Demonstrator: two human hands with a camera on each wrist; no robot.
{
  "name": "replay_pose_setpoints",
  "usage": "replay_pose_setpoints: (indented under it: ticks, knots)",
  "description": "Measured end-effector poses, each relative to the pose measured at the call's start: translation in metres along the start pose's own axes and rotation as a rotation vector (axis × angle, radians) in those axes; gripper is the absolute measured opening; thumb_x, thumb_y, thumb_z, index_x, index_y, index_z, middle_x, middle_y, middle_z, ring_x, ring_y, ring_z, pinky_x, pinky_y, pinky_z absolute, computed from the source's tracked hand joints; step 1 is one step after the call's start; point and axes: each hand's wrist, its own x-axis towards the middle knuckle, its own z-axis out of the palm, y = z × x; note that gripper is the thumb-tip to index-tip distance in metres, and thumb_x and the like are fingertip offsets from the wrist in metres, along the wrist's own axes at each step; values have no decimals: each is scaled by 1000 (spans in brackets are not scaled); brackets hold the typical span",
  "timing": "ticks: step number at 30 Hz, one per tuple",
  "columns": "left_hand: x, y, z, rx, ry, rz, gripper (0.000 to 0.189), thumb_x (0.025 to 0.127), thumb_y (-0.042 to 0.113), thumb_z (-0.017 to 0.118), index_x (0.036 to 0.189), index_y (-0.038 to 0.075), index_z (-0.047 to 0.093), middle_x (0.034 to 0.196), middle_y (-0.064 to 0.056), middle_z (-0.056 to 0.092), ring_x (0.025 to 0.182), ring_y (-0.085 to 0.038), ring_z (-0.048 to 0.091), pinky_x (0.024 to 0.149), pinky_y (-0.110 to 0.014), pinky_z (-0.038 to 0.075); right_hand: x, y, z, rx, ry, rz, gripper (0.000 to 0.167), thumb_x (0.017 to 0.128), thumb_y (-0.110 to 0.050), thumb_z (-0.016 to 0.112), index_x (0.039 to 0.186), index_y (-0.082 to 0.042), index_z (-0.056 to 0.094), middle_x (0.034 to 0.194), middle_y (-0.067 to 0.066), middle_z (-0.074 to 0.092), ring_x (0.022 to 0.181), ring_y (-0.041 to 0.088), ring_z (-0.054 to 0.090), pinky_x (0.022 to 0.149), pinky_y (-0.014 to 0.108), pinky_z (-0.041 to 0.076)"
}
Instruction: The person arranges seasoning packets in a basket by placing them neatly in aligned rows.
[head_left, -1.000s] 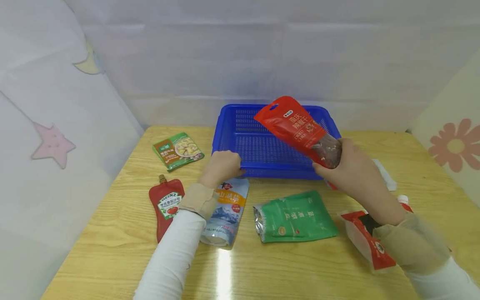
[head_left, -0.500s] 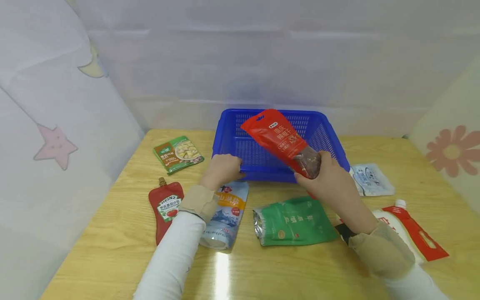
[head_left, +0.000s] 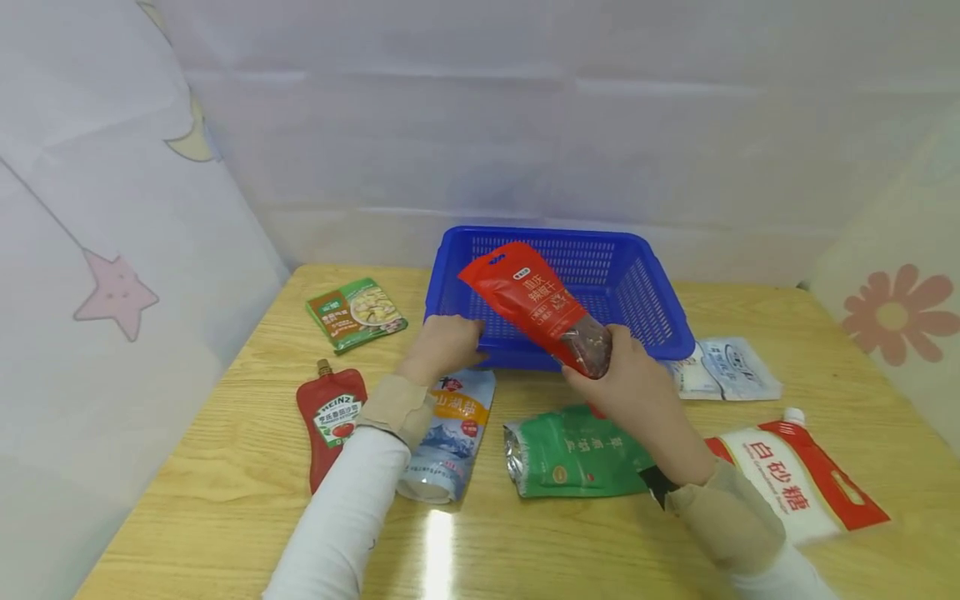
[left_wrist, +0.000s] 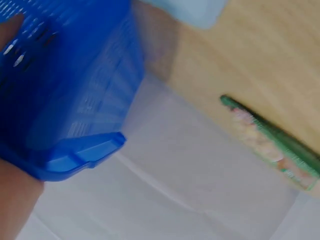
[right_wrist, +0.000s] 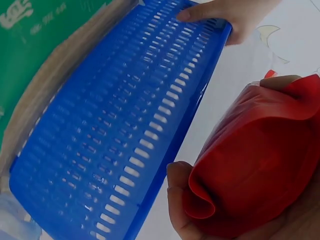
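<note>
My left hand (head_left: 444,346) grips the near-left rim of the blue plastic basket (head_left: 658,312). The right wrist view shows its thumb (right_wrist: 192,13) on the basket's outer wall. My right hand (head_left: 637,400) holds a red pouch of dried chilies (head_left: 532,296) by its bottom end, fingers and thumb around it. The pouch slants up to the left, its top over the basket's opening. In the right wrist view the pouch's red base (right_wrist: 260,160) faces the camera. My right forearm crosses the end of a green pouch (head_left: 577,454) on the table.
Left of the basket lie a green soup-mix packet (head_left: 356,314) and a ketchup pouch (head_left: 330,417). A blue-and-orange salt bag (head_left: 450,433) is partly behind my left wrist. To the right are a white-and-blue packet (head_left: 723,369) and a spouted sugar bag (head_left: 787,475).
My right hand has carried the chili pouch left and lower over the basket, uncovering the sugar bag and the white-and-blue packet. The left hand keeps its hold on the rim.
</note>
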Motion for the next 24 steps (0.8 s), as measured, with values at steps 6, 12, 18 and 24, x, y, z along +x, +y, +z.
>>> replay_pose_setpoints:
  ticks: [6, 12, 18, 24]
  knots:
    - [0, -4, 2, -259, 28, -19, 64, 76, 50, 75, 123, 14, 52, 107, -1, 72, 91, -18, 69, 86, -36, 54, -1, -1, 4, 7, 5, 3, 80, 85, -49, 60, 136, 6, 31, 112, 25, 56, 84, 31, 60, 55, 31, 49]
    - [-5, -5, -14, -781, 52, -105, 89, 76, 42, 79, 145, 11, 32, 135, -10, 58, 129, -28, 50, 116, -52, 25, -3, 0, 1, 44, 4, 16, 79, 86, -50, 59, 136, 5, 32, 112, 24, 57, 83, 30, 60, 54, 28, 49]
    - [-21, 20, -26, -1159, 109, -211, 94, 77, 66, 62, 148, 14, 28, 143, -10, 49, 135, -30, 44, 106, -51, 42, -5, 0, -1, 68, 5, 32, 81, 86, -49, 58, 139, 5, 30, 118, 24, 54, 91, 33, 59, 58, 30, 51]
    - [-28, 53, -30, -1429, 73, -167, 119, 54, 86, 51, 138, 2, 43, 129, -17, 61, 120, -31, 59, 96, -43, 52, -8, -5, -1, 73, 42, 20, 81, 86, -48, 60, 139, 6, 30, 116, 24, 54, 91, 34, 58, 60, 33, 51]
